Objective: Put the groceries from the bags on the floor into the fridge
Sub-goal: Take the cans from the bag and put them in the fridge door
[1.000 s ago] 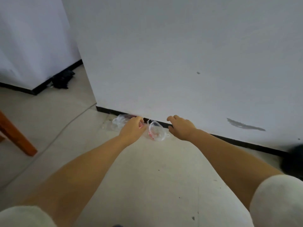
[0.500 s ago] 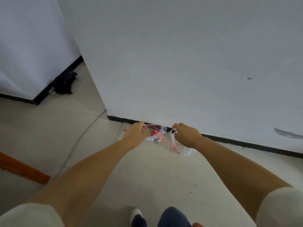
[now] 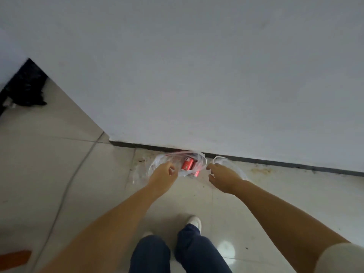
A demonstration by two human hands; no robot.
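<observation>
The thin clear plastic bag (image 3: 177, 166) could tear or slip, because the film is weak and the red drink cans (image 3: 188, 164) inside (two, I think) are heavy. It lies crumpled on the pale tiled floor (image 3: 78, 184), against the white wall (image 3: 197, 75). The left hand (image 3: 163, 174) grips its edge with curled fingers; the right hand (image 3: 222, 178) pinches a second film piece (image 3: 222, 159).

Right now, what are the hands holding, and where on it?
The left hand grips the left edge of the clear plastic bag; the right hand pinches its right handle loop, spreading the mouth open.
</observation>
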